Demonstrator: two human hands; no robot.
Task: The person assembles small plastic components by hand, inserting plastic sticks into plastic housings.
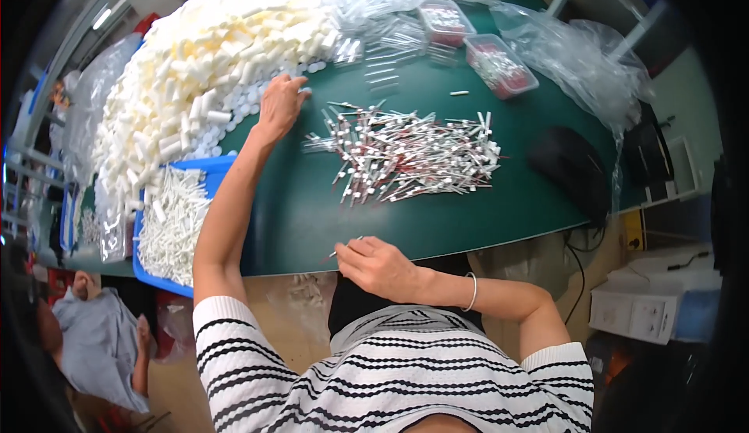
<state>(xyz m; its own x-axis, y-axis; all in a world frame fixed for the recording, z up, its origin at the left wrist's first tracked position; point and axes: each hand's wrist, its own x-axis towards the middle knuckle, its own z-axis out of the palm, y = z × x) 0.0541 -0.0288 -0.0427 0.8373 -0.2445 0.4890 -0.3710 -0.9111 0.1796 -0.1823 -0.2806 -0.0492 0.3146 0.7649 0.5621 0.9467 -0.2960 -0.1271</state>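
My left hand reaches over the table to the edge of a scatter of small white round caps. Its fingers are bent and apart, and I see nothing plainly held. By the table's near edge, my right hand pinches a thin little stick with a reddish end; its other end is mostly hidden by the fingers. Between and beyond the hands lies a heap of thin white and red sticks with white heads.
A large mound of white and cream cylinders covers the left side. A blue tray holds thin white sticks. Clear tubes, two plastic boxes and plastic bags lie at the back. A black bag sits right. Another person is at lower left.
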